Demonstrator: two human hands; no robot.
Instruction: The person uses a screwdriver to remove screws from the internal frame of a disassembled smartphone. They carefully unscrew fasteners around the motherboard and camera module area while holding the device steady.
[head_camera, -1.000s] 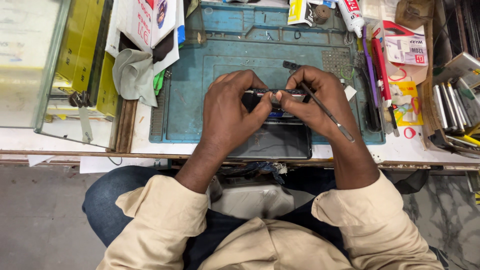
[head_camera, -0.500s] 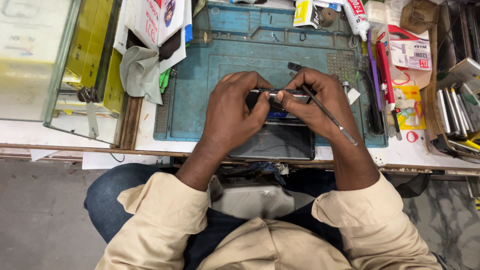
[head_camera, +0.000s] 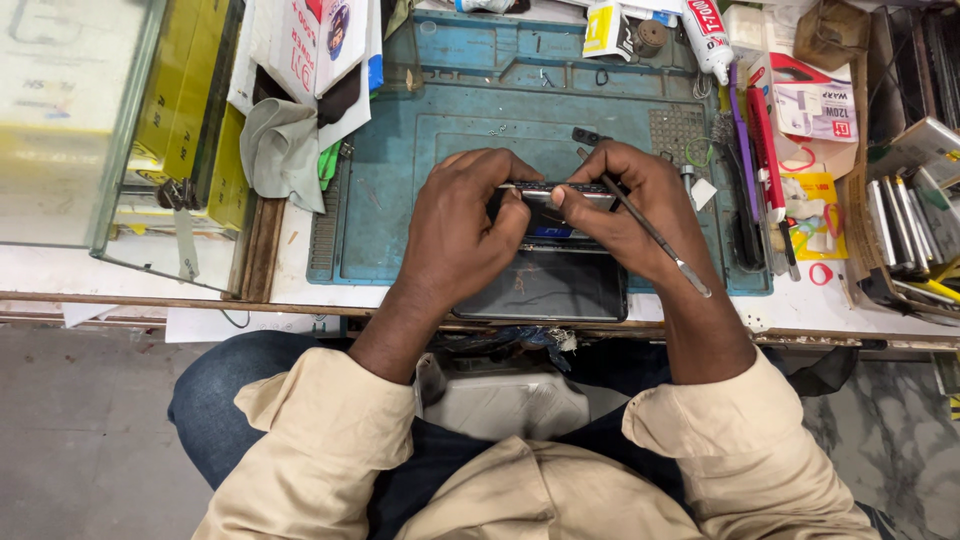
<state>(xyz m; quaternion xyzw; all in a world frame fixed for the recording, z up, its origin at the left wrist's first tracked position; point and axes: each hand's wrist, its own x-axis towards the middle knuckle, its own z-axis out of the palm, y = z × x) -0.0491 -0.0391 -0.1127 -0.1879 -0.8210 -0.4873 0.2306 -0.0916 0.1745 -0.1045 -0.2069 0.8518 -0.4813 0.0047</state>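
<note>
Both hands meet over a blue work mat (head_camera: 450, 100) on a bench. My left hand (head_camera: 462, 225) and my right hand (head_camera: 625, 205) grip a dark phone body (head_camera: 545, 205) between them, thumbs pressed on its near face. A thin metal pry tool (head_camera: 655, 240) lies slanted across my right hand, held between its fingers. A dark flat panel (head_camera: 545, 285) rests on the mat just under the hands, at the bench's front edge.
A grey cloth (head_camera: 280, 145) and papers lie left of the mat, beside yellow boxes behind glass (head_camera: 180, 110). A glue tube (head_camera: 708, 35), red and purple tools (head_camera: 765, 140), packets and a rack of metal parts (head_camera: 910, 220) crowd the right side.
The hands and phone body stay in about the same grip; only the camera view has shifted slightly.
</note>
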